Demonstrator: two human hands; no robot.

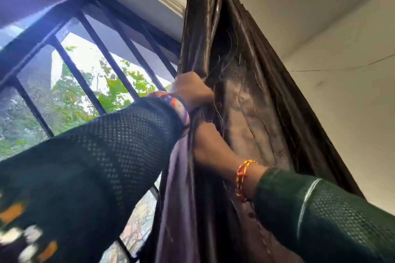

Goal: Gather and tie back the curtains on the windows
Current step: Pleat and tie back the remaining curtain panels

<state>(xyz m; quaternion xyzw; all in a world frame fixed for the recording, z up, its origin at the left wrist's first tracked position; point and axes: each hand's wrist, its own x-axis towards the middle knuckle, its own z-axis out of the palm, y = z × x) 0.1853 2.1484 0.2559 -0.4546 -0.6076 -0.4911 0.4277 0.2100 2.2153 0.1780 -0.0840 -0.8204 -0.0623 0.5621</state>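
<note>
Left hand (190, 89) grips dark curtain (241, 92) folds high; right hand (205, 143) clutches bunch below, fingers seemingly buried. Compress pleats tight toward wall, then tie.

Both arms reach upward in dark green mesh sleeves. The left hand (191, 89) is fisted, grip closed; the right hand (206, 145), just below it, also grips, wrist wearing a red-yellow thread.

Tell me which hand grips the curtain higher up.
The left hand, wearing the wide band, grips the curtain above the right hand, which wears the thread bracelet.
</note>
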